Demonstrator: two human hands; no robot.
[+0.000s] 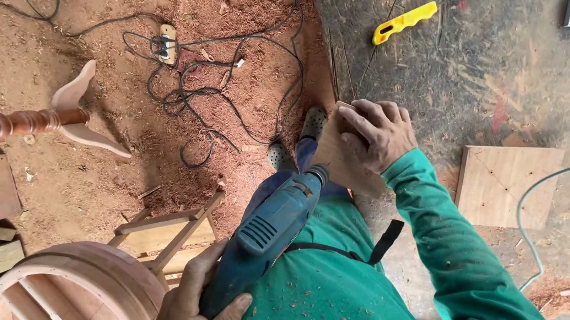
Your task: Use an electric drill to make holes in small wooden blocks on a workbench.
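My left hand (193, 307) grips the rear handle of a blue electric drill (270, 230) held against my green shirt. The drill's nose meets the near edge of a small wooden board (338, 166). My right hand (374, 134) lies flat on top of that board, fingers spread, pressing it down at the edge of a dark worktop (466, 80). My shoes (314, 122) show on the sawdust floor beyond the drill.
On the worktop lie a yellow-handled tool (404, 21) and a square plywood panel (507, 185) with pencilled diagonals. A thin green cable (533, 210) curves beside the panel. Black cables and a power strip (166, 43) sprawl on the floor. A turned wooden leg (10, 125) and a round wooden frame (79, 272) stand left.
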